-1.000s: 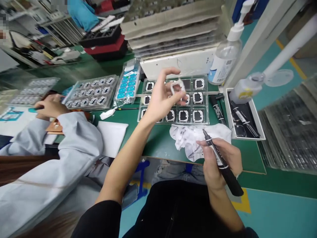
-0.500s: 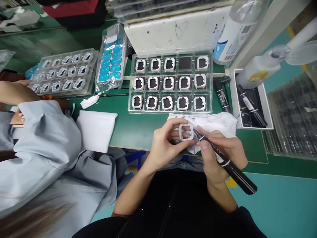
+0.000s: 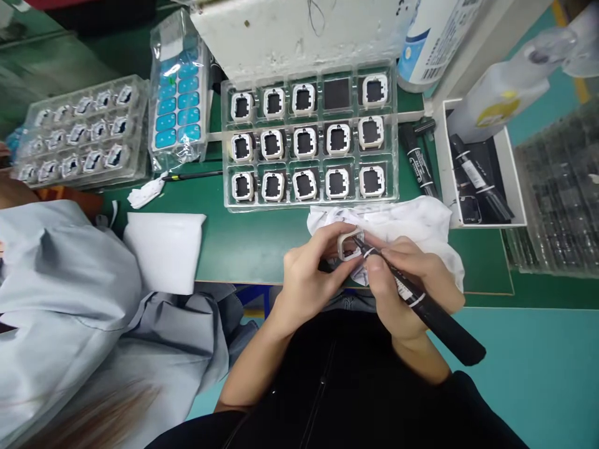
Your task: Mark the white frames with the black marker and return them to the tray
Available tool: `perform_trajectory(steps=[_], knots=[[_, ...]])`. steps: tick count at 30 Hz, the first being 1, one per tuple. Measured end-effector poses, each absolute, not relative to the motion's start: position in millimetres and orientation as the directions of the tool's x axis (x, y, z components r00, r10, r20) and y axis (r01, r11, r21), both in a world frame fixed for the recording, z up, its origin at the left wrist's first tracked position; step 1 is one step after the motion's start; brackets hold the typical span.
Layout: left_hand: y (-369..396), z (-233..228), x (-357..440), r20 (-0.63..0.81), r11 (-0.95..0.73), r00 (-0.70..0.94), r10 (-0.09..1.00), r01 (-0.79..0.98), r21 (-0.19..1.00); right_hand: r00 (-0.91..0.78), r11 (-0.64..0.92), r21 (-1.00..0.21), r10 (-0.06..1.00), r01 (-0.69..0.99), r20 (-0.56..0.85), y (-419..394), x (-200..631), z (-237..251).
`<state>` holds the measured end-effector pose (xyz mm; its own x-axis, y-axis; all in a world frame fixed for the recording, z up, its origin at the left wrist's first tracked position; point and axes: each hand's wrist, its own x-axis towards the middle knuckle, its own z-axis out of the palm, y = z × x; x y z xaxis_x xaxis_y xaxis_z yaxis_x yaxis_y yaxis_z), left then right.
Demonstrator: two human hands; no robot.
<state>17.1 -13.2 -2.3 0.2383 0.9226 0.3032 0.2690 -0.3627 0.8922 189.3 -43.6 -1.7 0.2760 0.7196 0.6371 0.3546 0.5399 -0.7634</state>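
Between the thumb and fingers of my left hand (image 3: pixel 311 268) is a small white square frame (image 3: pixel 344 247) with rounded corners, like a watch case. My right hand (image 3: pixel 409 290) grips a black marker pen (image 3: pixel 440 321), whose tip meets or nearly meets the frame's right side. Fingers hide part of the frame. Under both hands a crumpled white cloth (image 3: pixel 412 224) lies on the green table. Just beyond, a clear plastic tray (image 3: pixel 310 203) carries several similar white frames in its pockets; one back-row pocket shows only a dark square.
At right, a white box (image 3: pixel 518 187) holds a spray bottle (image 3: pixel 500 103) and pens; another marker (image 3: pixel 418 163) lies beside it. Leftward are a folded white cloth (image 3: pixel 163 246), a bagged blue sheet (image 3: pixel 180 103) and a second tray (image 3: pixel 140 146). A co-worker in a grey sleeve (image 3: pixel 75 268) sits close.
The frame has turned in my left fingers and shows more edge-on. The marker tip now sits further over it. My view has shifted, so the trays appear further left and higher.
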Motion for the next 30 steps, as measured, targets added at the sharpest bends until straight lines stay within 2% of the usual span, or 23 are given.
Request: perform_trajectory(steps=[8, 13, 21, 27, 30], knots=[[-15.1, -1.2, 18.4, 0.334, -0.393, 0.222, 0.916, 0.332, 0.858, 0.288, 0.529, -0.766, 0.718, 0.365, 0.633, -43.9, 186.9, -1.3], [-17.3, -2.4, 17.4, 0.381, -0.445, 0.232, 0.895, 0.428, 0.787, 0.280, 0.525, -0.761, 0.719, 0.381, 0.636, -43.3, 188.1, 1.0], [-18.0, -2.8, 17.3, 0.493, -0.545, 0.261, 0.830, 0.563, 0.621, 0.195, 0.545, -0.640, 0.659, 0.542, 0.726, -40.6, 186.9, 5.3], [-20.6, -2.1, 17.7, 0.467, -0.515, 0.239, 0.851, 0.553, 0.655, 0.190, 0.544, -0.677, 0.692, 0.495, 0.696, -42.6, 191.1, 0.9], [-20.0, -1.9, 17.7, 0.482, -0.525, 0.240, 0.843, 0.568, 0.634, 0.211, 0.527, -0.695, 0.702, 0.488, 0.681, -43.3, 190.6, 0.8]])
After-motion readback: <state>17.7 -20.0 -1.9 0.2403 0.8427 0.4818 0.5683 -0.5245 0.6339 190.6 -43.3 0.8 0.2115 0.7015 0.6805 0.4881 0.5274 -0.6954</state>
